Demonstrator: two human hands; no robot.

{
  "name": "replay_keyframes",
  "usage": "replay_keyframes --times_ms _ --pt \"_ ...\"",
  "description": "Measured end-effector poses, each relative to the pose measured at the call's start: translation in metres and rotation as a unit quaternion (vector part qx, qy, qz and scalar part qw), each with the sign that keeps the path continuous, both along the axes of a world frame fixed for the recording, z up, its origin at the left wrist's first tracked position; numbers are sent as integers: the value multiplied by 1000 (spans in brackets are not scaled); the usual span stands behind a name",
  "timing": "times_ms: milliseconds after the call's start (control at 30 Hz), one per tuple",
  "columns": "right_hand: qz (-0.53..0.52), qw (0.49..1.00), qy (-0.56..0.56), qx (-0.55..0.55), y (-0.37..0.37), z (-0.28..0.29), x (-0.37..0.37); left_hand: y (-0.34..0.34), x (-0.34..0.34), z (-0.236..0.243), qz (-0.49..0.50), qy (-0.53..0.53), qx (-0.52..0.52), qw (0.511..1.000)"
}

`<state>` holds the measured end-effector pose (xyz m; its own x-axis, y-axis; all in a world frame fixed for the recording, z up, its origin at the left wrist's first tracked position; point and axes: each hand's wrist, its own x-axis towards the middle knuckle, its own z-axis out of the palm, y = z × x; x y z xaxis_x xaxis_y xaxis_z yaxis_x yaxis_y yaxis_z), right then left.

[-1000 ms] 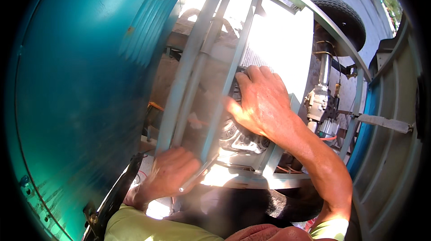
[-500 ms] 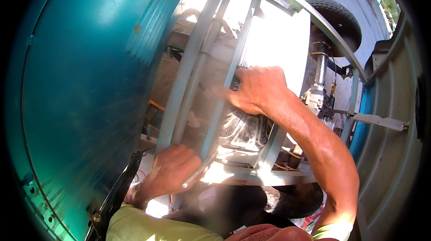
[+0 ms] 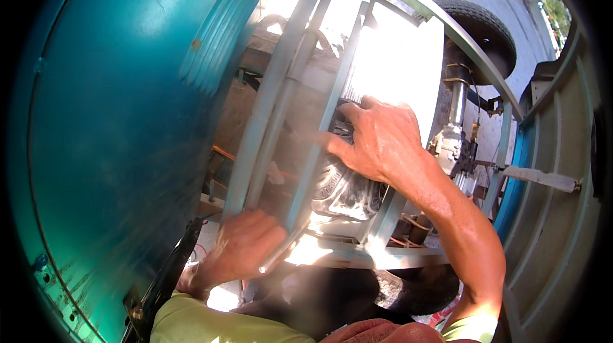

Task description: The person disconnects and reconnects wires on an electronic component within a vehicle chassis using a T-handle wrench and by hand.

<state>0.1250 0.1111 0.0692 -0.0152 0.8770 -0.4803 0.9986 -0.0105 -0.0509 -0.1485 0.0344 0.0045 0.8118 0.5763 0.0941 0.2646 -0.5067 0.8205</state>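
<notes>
The bare right hand [image 3: 382,142] now spreads open—uncovering more of the dusty black ribbed casing [image 3: 348,195] beneath—while the left hand [image 3: 250,241] curls beside a slim silver metal rod [image 3: 285,248], grip unclear.

A bare left hand [image 3: 248,241] curls beside a thin, silvery metal rod [image 3: 281,254]; a bare right hand [image 3: 381,140] spreads over a ribbed, grey metal housing [image 3: 348,195].

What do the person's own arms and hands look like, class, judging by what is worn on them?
Both the left hand and the right hand are bare, without gloves. The right forearm is uncovered, with no watch or bracelet visible. A pale yellow-green sleeve covers the right arm higher up; similar fabric shows on the left.
</notes>
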Motion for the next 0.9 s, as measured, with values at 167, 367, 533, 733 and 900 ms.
replay_keyframes --times_ms 167,367,533,733,900 --pt "22 992 110 50 -21 -3 26 2 3 0 -5 -11 1 1000" --pt "46 985 167 -17 -9 -18 32 0 2 -1 2 -2 7 1000" --pt "-4 970 180 -164 20 -9 25 -1 2 0 0 11 7 1000" --pt "-9 957 135 -258 39 6 17 1 4 2 3 -4 0 1000" --pt "42 973 40 -223 29 -4 8 -1 2 0 -3 15 11 1000"
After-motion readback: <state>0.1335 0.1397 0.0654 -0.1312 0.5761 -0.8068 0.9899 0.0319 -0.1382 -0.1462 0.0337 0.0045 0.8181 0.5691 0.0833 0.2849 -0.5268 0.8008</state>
